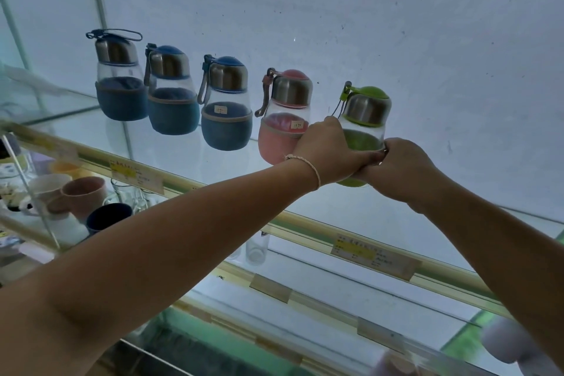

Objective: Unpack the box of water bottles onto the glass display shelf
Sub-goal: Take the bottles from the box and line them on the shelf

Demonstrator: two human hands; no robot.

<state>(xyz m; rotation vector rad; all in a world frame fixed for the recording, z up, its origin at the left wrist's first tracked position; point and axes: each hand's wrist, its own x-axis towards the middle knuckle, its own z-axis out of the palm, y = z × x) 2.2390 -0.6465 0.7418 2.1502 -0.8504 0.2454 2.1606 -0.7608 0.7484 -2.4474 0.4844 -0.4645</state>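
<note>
A green water bottle [364,122] with a steel collar and green lid stands at the right end of a row on the glass display shelf [171,131]. My left hand [328,151] and my right hand [403,168] both grip its lower body from either side, hiding most of its green sleeve. To its left stand a pink bottle [282,119] and three blue bottles [225,104], all upright. My left hand touches or nearly touches the pink bottle. The box is not in view.
The shelf's gold front rail [305,220] carries price labels [375,255]. Below at the left stand mugs [82,195] and clear glasses [256,247]. More glass shelves lie lower down. The white back wall [396,40] is close behind the bottles.
</note>
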